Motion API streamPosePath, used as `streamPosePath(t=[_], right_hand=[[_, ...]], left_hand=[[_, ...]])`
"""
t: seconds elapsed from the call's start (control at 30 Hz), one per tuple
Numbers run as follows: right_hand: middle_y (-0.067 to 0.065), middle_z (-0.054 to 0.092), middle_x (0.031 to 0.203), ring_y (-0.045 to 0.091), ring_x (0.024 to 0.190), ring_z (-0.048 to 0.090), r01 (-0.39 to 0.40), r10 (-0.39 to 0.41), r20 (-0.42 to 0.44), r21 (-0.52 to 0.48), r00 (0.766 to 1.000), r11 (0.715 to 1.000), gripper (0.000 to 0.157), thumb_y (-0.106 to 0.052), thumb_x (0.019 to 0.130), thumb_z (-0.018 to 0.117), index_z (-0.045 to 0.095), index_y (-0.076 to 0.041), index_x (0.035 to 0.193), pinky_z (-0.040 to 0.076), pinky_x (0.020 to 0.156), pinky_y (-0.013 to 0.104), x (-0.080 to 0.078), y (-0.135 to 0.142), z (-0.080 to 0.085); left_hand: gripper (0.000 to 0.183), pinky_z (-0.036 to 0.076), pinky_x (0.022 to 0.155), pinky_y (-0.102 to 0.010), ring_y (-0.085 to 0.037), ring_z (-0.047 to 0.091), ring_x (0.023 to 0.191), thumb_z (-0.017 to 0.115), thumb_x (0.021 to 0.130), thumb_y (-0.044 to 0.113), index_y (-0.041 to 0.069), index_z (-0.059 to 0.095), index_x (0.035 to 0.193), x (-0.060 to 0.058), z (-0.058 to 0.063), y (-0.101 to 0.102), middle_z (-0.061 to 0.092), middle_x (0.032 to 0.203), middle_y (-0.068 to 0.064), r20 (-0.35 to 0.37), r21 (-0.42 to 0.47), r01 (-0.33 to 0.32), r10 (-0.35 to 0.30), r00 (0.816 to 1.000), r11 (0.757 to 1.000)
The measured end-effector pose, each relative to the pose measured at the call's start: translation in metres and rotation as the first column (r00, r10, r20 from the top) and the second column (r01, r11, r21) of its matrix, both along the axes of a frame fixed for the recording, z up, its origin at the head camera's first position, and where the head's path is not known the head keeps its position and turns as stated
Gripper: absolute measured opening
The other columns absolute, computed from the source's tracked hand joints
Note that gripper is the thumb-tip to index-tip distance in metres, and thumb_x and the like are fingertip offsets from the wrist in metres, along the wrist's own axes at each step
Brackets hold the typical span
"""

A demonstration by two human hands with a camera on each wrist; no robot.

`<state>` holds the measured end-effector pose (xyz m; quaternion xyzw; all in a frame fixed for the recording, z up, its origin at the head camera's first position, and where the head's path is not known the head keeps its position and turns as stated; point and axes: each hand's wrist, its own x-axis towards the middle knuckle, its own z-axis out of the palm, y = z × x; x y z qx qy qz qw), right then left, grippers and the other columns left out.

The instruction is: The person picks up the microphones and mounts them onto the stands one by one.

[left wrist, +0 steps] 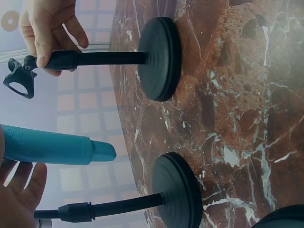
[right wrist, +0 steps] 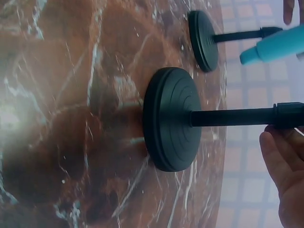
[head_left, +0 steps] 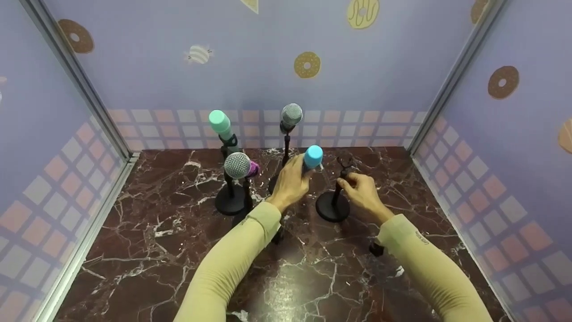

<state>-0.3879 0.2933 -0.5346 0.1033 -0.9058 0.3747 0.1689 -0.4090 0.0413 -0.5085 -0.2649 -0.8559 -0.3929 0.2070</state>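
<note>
My left hand holds a blue microphone in the air, left of a black microphone stand. In the left wrist view, the microphone's turquoise body tapers to a narrower tail that touches nothing. My right hand pinches the upper pole of the stand, just below its clip, which holds nothing. The stand's round base rests flat on the table. In the head view, the left fingers partly cover the microphone's body.
A mint-green microphone, a silver-headed microphone with a purple body and a grey microphone sit on black stands left of and behind my left hand. The marbled table is bounded by patterned walls.
</note>
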Motion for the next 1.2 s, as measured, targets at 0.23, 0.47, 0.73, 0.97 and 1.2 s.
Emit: streamPosePath(t=[0.23, 0.47, 0.73, 0.97, 1.2], right_hand=[[0.016, 0.086, 0.094, 0.035, 0.091, 0.085, -0.072, 0.072, 0.001, -0.013, 0.997, 0.997, 0.018, -0.017, 0.106, 0.077, 0.081, -0.004, 0.094, 0.071, 0.083, 0.049, 0.012, -0.011, -0.001], [0.011, 0.084, 0.085, 0.02, 0.074, 0.077, -0.142, 0.143, -0.019, 0.025, 0.99, 0.99, 0.015, -0.016, 0.104, 0.08, 0.082, -0.006, 0.093, 0.058, 0.069, 0.027, 0.02, -0.023, 0.002], [0.012, 0.083, 0.085, 0.019, 0.073, 0.078, -0.248, 0.248, -0.002, 0.008, 0.969, 0.969, 0.013, -0.012, 0.101, 0.08, 0.08, -0.005, 0.091, 0.057, 0.066, 0.021, 0.031, -0.042, 0.005], [0.016, 0.084, 0.091, 0.025, 0.076, 0.082, -0.334, 0.335, 0.009, -0.026, 0.942, 0.942, 0.008, -0.008, 0.102, 0.078, 0.082, -0.002, 0.098, 0.059, 0.066, 0.02, 0.04, -0.052, 0.005], [0.013, 0.086, 0.097, 0.029, 0.083, 0.084, -0.358, 0.358, -0.03, 0.0, 0.933, 0.934, 0.008, -0.01, 0.102, 0.078, 0.083, -0.003, 0.102, 0.068, 0.074, 0.032, 0.046, -0.058, 0.003]], left_hand=[[0.043, 0.056, 0.122, -0.051, -0.039, 0.072, 0.133, 0.074, 0.105, 0.013, 0.001, 0.064, 0.146, 0.002, 0.005, 0.001, 0.075, 0.139, -0.02, -0.015, 0.022, 0.013, -0.013, 1.0, 1.0], [0.042, 0.06, 0.115, -0.051, -0.038, 0.074, 0.128, 0.075, 0.105, 0.016, 0.002, 0.065, 0.144, 0.005, 0.017, 0.005, 0.076, 0.134, -0.019, -0.008, 0.081, 0.004, -0.003, 1.0, 0.997], [0.041, 0.061, 0.114, -0.046, -0.035, 0.076, 0.125, 0.076, 0.1, 0.004, 0.0, 0.069, 0.14, 0.014, 0.031, 0.005, 0.078, 0.132, -0.019, 0.029, 0.194, 0.078, -0.086, 0.996, 0.978], [0.043, 0.057, 0.12, -0.047, -0.036, 0.074, 0.13, 0.08, 0.094, 0.0, -0.002, 0.073, 0.136, 0.023, 0.035, -0.002, 0.079, 0.134, -0.02, -0.044, 0.232, 0.195, -0.19, 0.981, 0.953], [0.051, 0.057, 0.121, -0.044, -0.035, 0.073, 0.131, 0.075, 0.087, -0.007, 0.0, 0.075, 0.138, 0.031, 0.034, -0.009, 0.075, 0.137, -0.02, -0.035, 0.177, 0.304, -0.303, 0.952, 0.936]])
